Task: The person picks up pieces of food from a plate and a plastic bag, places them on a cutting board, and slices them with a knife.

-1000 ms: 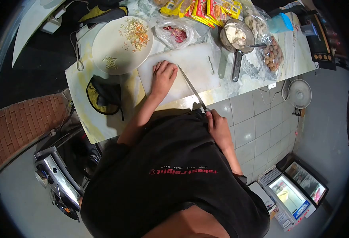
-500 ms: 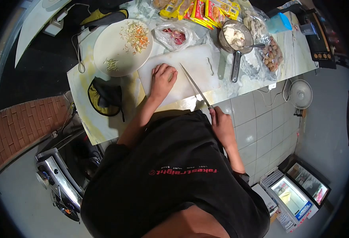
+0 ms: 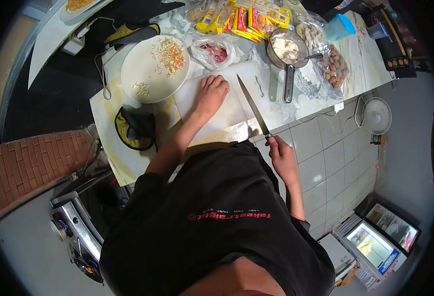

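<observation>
My right hand (image 3: 282, 157) is closed around the handle of a long kitchen knife (image 3: 251, 103). Its blade points away from me, the tip over a white cutting board (image 3: 236, 108). On that board rests my left hand (image 3: 212, 96), fingers curled and knuckles up; whatever lies beneath them is hidden. A thin dark green strip (image 3: 259, 86) lies right of the blade. Left of the board, a large white plate (image 3: 138, 69) carries shredded orange and pale green vegetables (image 3: 170, 55) and a small pale green pile (image 3: 141, 89). Behind the board sits a clear plastic bag of sliced red onions (image 3: 214, 52).
A saucepan (image 3: 288, 49) with white contents and a spoon stands at the back right, its handle toward me. Near it are a bag of round brown items (image 3: 334, 69), a blue container (image 3: 339, 27) and yellow-red packets (image 3: 256, 22). A black-and-yellow mitt (image 3: 135, 129) lies front left.
My left hand has shifted slightly right on the board. The knife has swung a little, its tip now farther from me and to the right. The whole view has turned slightly.
</observation>
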The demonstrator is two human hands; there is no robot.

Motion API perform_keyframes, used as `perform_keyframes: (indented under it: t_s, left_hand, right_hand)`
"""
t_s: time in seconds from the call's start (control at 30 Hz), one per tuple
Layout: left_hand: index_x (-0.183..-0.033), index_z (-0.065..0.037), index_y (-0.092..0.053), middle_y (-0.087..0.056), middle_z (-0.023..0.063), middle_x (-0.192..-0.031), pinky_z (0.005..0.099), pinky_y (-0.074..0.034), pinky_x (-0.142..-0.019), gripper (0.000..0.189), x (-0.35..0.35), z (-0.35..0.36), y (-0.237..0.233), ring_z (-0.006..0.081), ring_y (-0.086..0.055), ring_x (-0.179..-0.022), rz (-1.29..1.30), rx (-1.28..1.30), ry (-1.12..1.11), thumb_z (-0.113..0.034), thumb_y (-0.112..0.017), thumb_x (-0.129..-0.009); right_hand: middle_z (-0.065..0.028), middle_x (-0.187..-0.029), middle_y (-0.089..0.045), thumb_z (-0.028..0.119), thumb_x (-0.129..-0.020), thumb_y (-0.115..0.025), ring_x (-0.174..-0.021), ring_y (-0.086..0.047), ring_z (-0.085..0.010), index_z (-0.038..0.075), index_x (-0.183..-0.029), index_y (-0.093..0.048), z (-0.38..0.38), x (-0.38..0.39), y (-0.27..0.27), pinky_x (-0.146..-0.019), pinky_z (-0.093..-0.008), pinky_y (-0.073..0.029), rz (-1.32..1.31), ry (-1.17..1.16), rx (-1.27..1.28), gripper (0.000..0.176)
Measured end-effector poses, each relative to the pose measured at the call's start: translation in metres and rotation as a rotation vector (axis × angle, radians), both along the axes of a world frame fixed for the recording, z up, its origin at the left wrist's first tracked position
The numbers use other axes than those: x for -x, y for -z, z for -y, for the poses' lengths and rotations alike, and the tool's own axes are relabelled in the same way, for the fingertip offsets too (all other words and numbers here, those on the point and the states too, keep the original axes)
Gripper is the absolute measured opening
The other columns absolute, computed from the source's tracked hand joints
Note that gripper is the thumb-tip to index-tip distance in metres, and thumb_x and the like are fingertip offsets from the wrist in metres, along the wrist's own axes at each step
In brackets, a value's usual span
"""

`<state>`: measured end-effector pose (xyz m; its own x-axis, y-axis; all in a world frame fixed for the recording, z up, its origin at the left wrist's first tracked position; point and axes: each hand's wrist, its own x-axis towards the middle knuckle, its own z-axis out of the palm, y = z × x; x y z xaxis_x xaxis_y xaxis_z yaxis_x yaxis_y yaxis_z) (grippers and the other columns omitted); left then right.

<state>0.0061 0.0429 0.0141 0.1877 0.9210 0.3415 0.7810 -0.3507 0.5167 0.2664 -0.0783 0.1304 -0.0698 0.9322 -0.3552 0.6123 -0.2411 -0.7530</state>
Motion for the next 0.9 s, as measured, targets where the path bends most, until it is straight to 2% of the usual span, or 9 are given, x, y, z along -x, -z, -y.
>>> perform_keyframes:
  t_s: [0.17,0.23,0.3,0.37,0.43,0.5,0.6,0.83,0.9]
  left_hand:
    - [-0.094,-0.008,-0.065,-0.06,0.0072,-0.097,0.0429,-0.046,-0.083,0.006,0.013,-0.019,-0.021,0.0273,-0.06,-0.095,0.021,-0.117,-0.009,-0.008,-0.067,-0.088]
    - [-0.097,-0.003,-0.064,-0.063,0.0104,-0.093,0.0398,-0.052,-0.074,0.007,0.025,-0.039,-0.031,0.0283,-0.064,-0.084,0.329,-0.057,-0.046,-0.003,-0.064,-0.091]
    - [-0.101,0.0,-0.063,-0.065,0.0127,-0.09,0.0345,-0.054,-0.069,0.008,0.037,-0.057,-0.041,0.028,-0.067,-0.077,0.288,-0.092,-0.039,0.0,-0.062,-0.092]
    - [-0.1,0.0,-0.062,-0.066,0.0121,-0.087,0.0331,-0.054,-0.073,0.008,0.044,-0.074,-0.044,0.0263,-0.067,-0.077,0.405,-0.094,-0.03,-0.002,-0.063,-0.092]
    - [-0.102,-0.002,-0.065,-0.066,0.0117,-0.094,0.035,-0.054,-0.079,0.012,0.048,-0.082,-0.045,0.0261,-0.067,-0.085,0.394,0.008,-0.052,-0.001,-0.065,-0.09]
    - [-0.102,-0.005,-0.068,-0.064,0.012,-0.105,0.0405,-0.05,-0.088,0.014,0.05,-0.085,-0.043,0.029,-0.063,-0.098,0.22,-0.215,-0.001,-0.001,-0.066,-0.089]
    - [-0.107,-0.008,-0.071,-0.06,0.0114,-0.115,0.0415,-0.047,-0.095,0.019,0.05,-0.08,-0.042,0.0299,-0.059,-0.108,0.213,-0.173,-0.049,-0.001,-0.066,-0.089]
    - [-0.111,-0.006,-0.07,-0.059,0.0128,-0.115,0.0413,-0.047,-0.095,0.025,0.071,-0.042,-0.043,0.0311,-0.059,-0.105,0.303,-0.244,-0.161,-0.005,-0.07,-0.087]
    - [-0.112,-0.004,-0.068,-0.061,0.0111,-0.114,0.0381,-0.048,-0.095,0.026,0.066,-0.016,-0.035,0.0299,-0.059,-0.107,0.32,-0.011,-0.177,-0.006,-0.072,-0.086]
  right_hand:
    - [-0.0004,-0.054,-0.04,0.031,-0.107,-0.047,-0.052,-0.036,-0.0089,0.0,-0.088,-0.061,0.008,0.001,0.0,-0.05,-0.031,-0.031,-0.028,0.043,0.018,0.039]
    - [-0.0002,-0.054,-0.04,0.031,-0.108,-0.047,-0.052,-0.036,-0.0088,0.0,-0.088,-0.061,0.011,0.001,0.004,-0.05,-0.0309,-0.031,-0.038,0.047,0.003,0.04]
    - [0.0001,-0.054,-0.04,0.031,-0.108,-0.047,-0.052,-0.036,-0.0087,0.0,-0.088,-0.061,0.013,0.0,0.007,-0.05,-0.0308,-0.031,-0.024,0.039,-0.008,0.04]
    - [0.0003,-0.054,-0.04,0.031,-0.108,-0.047,-0.052,-0.036,-0.0087,0.0,-0.088,-0.061,0.013,0.0,0.01,-0.05,-0.0307,-0.03,-0.033,0.042,-0.004,0.04]
    - [0.0004,-0.054,-0.04,0.031,-0.108,-0.048,-0.052,-0.036,-0.0086,0.0,-0.088,-0.061,0.013,0.001,0.009,-0.05,-0.0306,-0.03,-0.041,0.049,0.0,0.039]
    - [-0.0147,-0.058,-0.05,0.031,-0.106,-0.05,-0.053,-0.046,-0.022,-0.004,-0.093,-0.063,0.013,0.001,0.005,-0.055,-0.0378,-0.04,-0.019,0.056,0.066,0.039]
    - [-0.0151,-0.059,-0.053,0.031,-0.106,-0.05,-0.054,-0.048,-0.0223,-0.003,-0.093,-0.063,0.014,0.001,0.006,-0.056,-0.0379,-0.041,-0.045,0.057,0.039,0.039]
    - [-0.0147,-0.059,-0.054,0.031,-0.106,-0.05,-0.053,-0.051,-0.0213,-0.003,-0.092,-0.063,0.011,0.002,0.008,-0.056,-0.0368,-0.042,-0.012,0.014,0.082,0.039]
    - [-0.0134,-0.058,-0.054,0.03,-0.106,-0.05,-0.052,-0.049,-0.0202,-0.003,-0.093,-0.064,0.011,0.004,0.011,-0.054,-0.0363,-0.041,-0.029,0.043,0.049,0.038]
